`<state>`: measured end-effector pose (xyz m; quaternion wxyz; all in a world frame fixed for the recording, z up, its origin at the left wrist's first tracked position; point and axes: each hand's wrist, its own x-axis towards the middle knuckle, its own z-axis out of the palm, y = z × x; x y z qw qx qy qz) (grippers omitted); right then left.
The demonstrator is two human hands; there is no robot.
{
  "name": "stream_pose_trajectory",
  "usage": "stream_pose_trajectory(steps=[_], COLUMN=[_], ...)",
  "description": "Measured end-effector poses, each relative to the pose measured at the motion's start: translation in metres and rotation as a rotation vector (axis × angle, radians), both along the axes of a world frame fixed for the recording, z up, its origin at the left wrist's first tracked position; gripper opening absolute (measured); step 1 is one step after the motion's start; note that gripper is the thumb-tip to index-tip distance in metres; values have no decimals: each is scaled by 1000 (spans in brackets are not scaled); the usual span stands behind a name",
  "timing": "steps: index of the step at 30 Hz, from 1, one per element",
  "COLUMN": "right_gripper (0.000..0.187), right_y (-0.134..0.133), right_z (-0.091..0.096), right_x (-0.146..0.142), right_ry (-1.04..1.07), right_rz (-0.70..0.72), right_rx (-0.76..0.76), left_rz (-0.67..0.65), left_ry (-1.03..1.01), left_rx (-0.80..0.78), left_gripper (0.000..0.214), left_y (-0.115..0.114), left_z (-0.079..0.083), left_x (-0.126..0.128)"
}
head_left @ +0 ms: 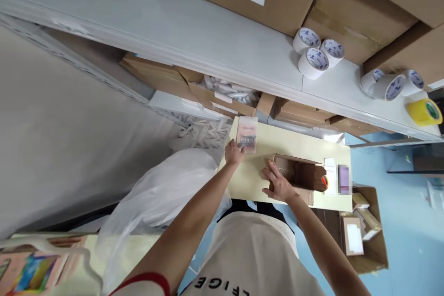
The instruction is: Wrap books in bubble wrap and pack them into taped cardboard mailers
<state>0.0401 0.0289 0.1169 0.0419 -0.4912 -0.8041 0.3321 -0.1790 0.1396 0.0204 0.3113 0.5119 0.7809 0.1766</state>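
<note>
My left hand (pixel 234 152) is at the near left corner of a flat pink-and-white packet (pixel 248 128), its fingers curled in against the edge. A dark grey patch shows on the packet. My right hand (pixel 280 186) lies over the left end of a long cardboard box (pixel 317 178), fingers apart and stretched across its end flap. The box stands open at the top, and no contents show inside the visible part. Both the box and the packet are on a pale yellow table (pixel 243 185).
White papers (pixel 330 171) and a purple item (pixel 343 179) lie at the table's right end. Tape rolls (pixel 313 63) stand on the shelf (pixel 208 23) above. A carton of small boxes (pixel 376 240) sits at right on the floor. Plastic sheeting (pixel 166 189) bulges at left.
</note>
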Motion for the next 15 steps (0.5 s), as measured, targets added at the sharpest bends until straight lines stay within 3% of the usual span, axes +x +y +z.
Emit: stream_pose_trajectory(steps=[5,8,11,15], right_gripper=[73,72,72,73], right_y=[-4,-3,-3,-1], right_z=[4,4,3,0], right_x=[-2,-2,-1,-1], right_ry=[8,27,45,64], right_rz=[-28,-29,-31,-18], right_rx=[-33,-18,-8,-10], left_rz=[58,30,-18,-48], left_ry=[35,-71,-179,-224], left_rx=[-102,-126,-96,-33], left_gripper=[80,76,61,52], left_y=[38,47,41,14], left_z=[-14,-24,-28,-17], left_x=[21,23,17,2])
